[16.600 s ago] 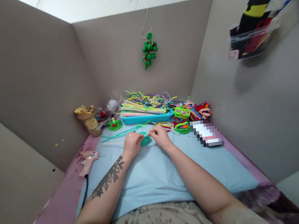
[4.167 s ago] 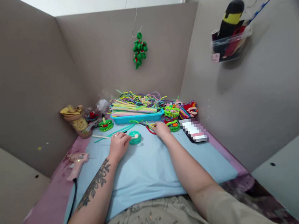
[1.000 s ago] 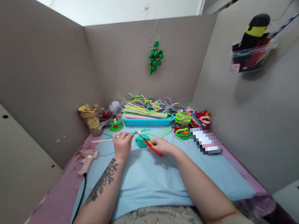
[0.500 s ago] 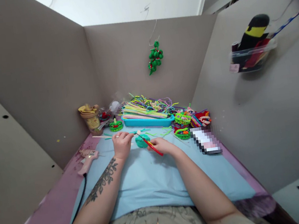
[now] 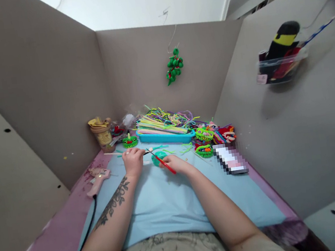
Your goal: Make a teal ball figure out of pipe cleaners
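Pinched in my left hand (image 5: 133,162) is a pale pipe cleaner (image 5: 112,153), its long end sticking out to the left. My right hand (image 5: 176,165) grips scissors with red handles (image 5: 167,166). Their dark blades point up and left, close to my left fingertips. Whether the blades touch the pipe cleaner is too small to tell. Behind the scissors lies a round teal fuzzy piece (image 5: 158,158), partly covered by them and by my right hand. Teal pipe cleaner bits (image 5: 159,147) lie just beyond on the blue cloth (image 5: 165,200).
A blue tray (image 5: 165,136) heaped with pipe cleaners stands at the back. Finished fuzzy figures (image 5: 204,150) and a phone (image 5: 231,159) sit to the right. At left are a pink glue gun (image 5: 98,182) with its cord and a brown cup (image 5: 103,138). Grey panels (image 5: 147,70) enclose the table.
Both hands have shifted slightly left, the scissors moving with the right hand. The blade tips have come nearer to my left fingertips.
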